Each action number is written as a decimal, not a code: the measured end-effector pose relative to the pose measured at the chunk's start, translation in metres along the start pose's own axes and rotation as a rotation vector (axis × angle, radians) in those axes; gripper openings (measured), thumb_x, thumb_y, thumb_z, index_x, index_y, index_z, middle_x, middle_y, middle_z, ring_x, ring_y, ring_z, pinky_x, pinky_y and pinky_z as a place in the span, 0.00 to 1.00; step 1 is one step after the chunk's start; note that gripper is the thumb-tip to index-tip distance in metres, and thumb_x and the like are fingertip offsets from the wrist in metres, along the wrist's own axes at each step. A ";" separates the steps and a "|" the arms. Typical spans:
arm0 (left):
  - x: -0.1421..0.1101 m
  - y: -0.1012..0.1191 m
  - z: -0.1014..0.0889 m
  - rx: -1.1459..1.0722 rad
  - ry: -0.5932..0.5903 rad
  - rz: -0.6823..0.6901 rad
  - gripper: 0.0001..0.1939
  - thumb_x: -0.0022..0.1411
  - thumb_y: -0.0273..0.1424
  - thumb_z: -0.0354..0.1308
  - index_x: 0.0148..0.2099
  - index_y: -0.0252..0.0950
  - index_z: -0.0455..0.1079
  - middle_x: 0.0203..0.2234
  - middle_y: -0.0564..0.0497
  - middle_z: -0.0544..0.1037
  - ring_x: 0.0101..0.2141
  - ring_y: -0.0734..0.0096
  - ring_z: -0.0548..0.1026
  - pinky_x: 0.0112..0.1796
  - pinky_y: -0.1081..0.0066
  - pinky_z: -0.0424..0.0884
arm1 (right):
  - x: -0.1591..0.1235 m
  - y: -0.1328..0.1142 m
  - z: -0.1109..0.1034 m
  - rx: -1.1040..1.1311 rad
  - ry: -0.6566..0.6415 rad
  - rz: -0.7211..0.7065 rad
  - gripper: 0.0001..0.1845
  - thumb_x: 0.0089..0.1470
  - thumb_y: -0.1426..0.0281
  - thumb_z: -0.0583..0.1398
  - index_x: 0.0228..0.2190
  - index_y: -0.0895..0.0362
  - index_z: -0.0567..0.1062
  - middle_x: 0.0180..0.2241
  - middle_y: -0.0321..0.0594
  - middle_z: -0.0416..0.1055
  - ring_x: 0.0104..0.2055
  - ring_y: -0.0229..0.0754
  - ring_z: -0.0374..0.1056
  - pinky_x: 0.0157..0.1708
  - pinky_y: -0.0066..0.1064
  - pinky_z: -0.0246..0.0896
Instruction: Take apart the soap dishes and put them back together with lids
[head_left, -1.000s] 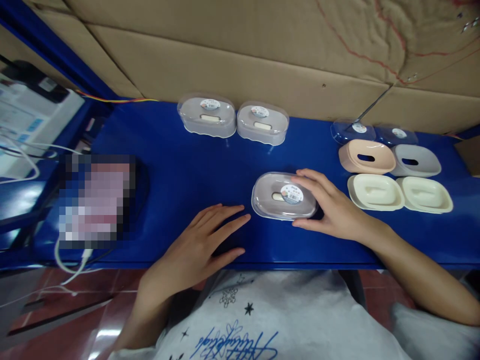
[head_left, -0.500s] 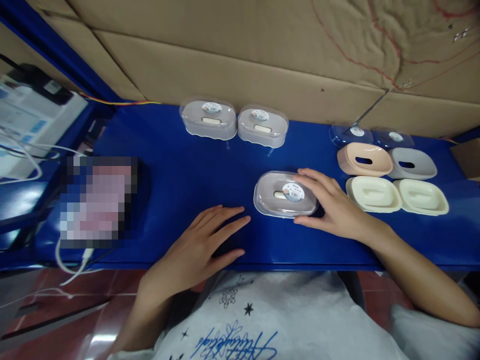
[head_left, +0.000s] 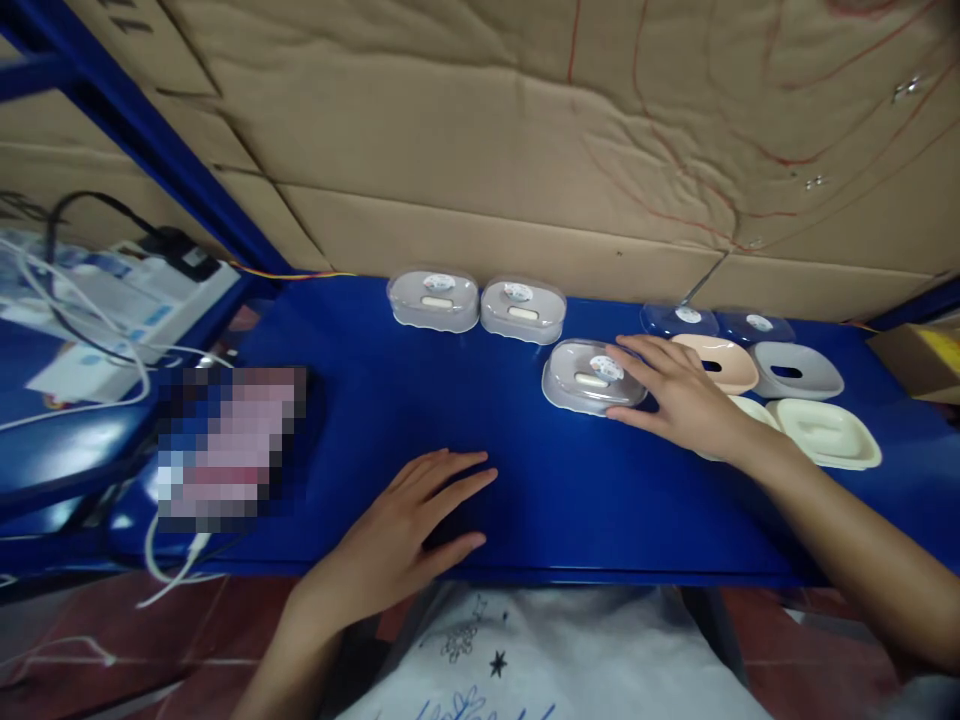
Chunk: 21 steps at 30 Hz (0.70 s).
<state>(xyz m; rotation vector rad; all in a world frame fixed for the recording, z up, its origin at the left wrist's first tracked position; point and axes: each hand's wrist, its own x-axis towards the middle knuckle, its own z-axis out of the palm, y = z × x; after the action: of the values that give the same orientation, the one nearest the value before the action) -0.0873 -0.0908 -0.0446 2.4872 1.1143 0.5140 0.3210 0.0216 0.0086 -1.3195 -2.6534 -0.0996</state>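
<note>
My right hand grips the right end of a grey soap box, its thumb on the near side and its fingers over the far side. The box has a clear lid with a round label and a pale oblong piece in its middle. Behind it, two similar lidded soap boxes stand side by side near the cardboard. Fingers apart and holding nothing, my left hand hovers over or rests on the front of the blue table; which of the two I cannot tell.
On the right are a peach tray, a grey tray, cream dishes, one partly hidden by my arm, and clear lids. A blurred-out device with a white cable lies left. Cardboard lines the back.
My right hand has moved the soap box away from me and slightly right, closer to the two boxes at the back. My left hand stays nearly in place. The camera view has tilted up.
</note>
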 end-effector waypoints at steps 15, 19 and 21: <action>0.020 0.007 -0.014 0.032 -0.056 -0.091 0.22 0.79 0.39 0.57 0.71 0.50 0.70 0.64 0.46 0.75 0.62 0.51 0.75 0.62 0.48 0.73 | 0.073 0.053 -0.002 -0.161 -0.153 0.146 0.40 0.69 0.51 0.56 0.72 0.62 0.64 0.73 0.63 0.61 0.74 0.70 0.56 0.67 0.60 0.53; 0.039 0.008 -0.016 0.103 -0.122 -0.102 0.23 0.80 0.43 0.56 0.72 0.52 0.67 0.62 0.45 0.76 0.60 0.49 0.77 0.60 0.43 0.72 | 0.069 0.059 -0.010 -0.122 -0.157 0.182 0.48 0.67 0.48 0.57 0.77 0.59 0.54 0.77 0.61 0.54 0.76 0.71 0.53 0.69 0.63 0.51; 0.048 0.008 -0.012 0.123 -0.117 -0.121 0.23 0.80 0.43 0.55 0.72 0.51 0.67 0.60 0.45 0.76 0.58 0.49 0.78 0.60 0.42 0.72 | 0.058 0.061 -0.019 -0.087 -0.135 0.183 0.52 0.67 0.44 0.55 0.78 0.59 0.48 0.78 0.61 0.50 0.78 0.70 0.50 0.71 0.64 0.49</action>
<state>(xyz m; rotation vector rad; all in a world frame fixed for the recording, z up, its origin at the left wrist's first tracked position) -0.0585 -0.0570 -0.0218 2.4967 1.2746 0.2698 0.3378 0.1011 0.0367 -1.6457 -2.6475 -0.1065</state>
